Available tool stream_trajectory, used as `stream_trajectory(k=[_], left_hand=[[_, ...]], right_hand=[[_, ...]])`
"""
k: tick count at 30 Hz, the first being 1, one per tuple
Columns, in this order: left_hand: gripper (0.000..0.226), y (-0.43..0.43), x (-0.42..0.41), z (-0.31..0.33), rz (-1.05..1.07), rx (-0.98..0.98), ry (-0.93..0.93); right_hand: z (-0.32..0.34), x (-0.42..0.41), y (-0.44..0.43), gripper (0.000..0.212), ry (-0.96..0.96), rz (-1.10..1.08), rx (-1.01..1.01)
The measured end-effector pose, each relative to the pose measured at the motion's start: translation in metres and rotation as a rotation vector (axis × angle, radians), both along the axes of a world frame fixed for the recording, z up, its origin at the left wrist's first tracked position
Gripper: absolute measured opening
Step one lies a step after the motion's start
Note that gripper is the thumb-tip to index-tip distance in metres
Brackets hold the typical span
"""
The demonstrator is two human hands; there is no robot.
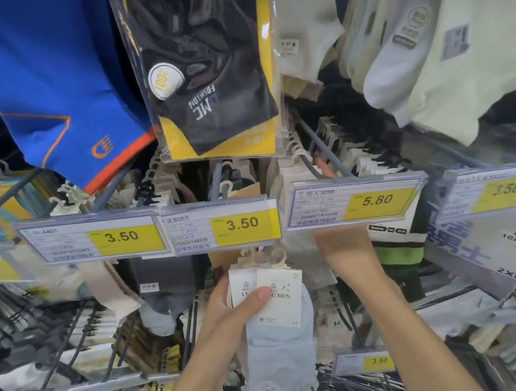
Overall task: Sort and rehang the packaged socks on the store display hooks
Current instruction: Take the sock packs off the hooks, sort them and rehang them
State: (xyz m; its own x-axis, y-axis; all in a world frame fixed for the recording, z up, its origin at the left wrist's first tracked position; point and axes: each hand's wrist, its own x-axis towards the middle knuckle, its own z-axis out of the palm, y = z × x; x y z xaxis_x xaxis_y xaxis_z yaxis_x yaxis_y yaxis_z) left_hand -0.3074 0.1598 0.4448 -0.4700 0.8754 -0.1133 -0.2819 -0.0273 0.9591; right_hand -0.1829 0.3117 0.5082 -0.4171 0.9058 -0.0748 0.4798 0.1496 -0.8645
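The left hand [232, 308] is gripping a small bundle of light blue socks [280, 341] by their white cardboard header cards [270, 293], thumb pressing across the front of the cards and the other fingers wrapping behind them, so the fingers are pinching the pack. The white plastic hangers [269, 258] of the bundle are sticking up just below the middle price tag [221, 225] reading 3.50, and the socks are hanging down in front of the lower rows of the display rack. The right hand [343, 246] is reaching up and under the price tag [355, 201] reading 5.80; its fingers are hiding behind that tag, so whether they are spread or closing on anything cannot be told. A fingertip-like shape is showing beside the grey display hook [311, 161] above that tag. Overhead, a blue sock with orange trim [63, 90], a bagged black sock pack on a yellow card [209, 69] and cream socks [448, 46] are hanging from the upper row.
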Motion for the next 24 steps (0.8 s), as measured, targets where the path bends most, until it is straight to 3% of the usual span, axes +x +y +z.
stream_trajectory(k=[3,5,9,15,19,24], left_hand=[[0.047,0.000,-0.001,0.000,-0.005,0.013,0.026],[0.058,0.001,-0.002,0.000,0.003,0.021,0.047],[0.064,0.005,0.001,-0.001,0.006,0.024,0.105],[0.062,0.011,0.005,-0.007,-0.088,-0.024,0.070],[0.084,0.011,0.003,-0.010,-0.159,-0.015,-0.031],[0.051,0.015,0.012,-0.006,-0.090,0.008,0.029]], right_hand=[[-0.014,0.007,-0.019,0.011,0.271,-0.027,0.335],[-0.024,0.017,-0.041,0.028,0.441,-0.037,0.437],[-0.042,0.027,-0.072,0.039,0.388,0.064,0.329],[-0.053,0.036,-0.064,0.028,0.440,0.066,0.092],[-0.050,0.044,-0.056,0.030,0.511,0.054,0.054],[-0.052,0.045,-0.055,0.024,0.534,0.077,0.000]])
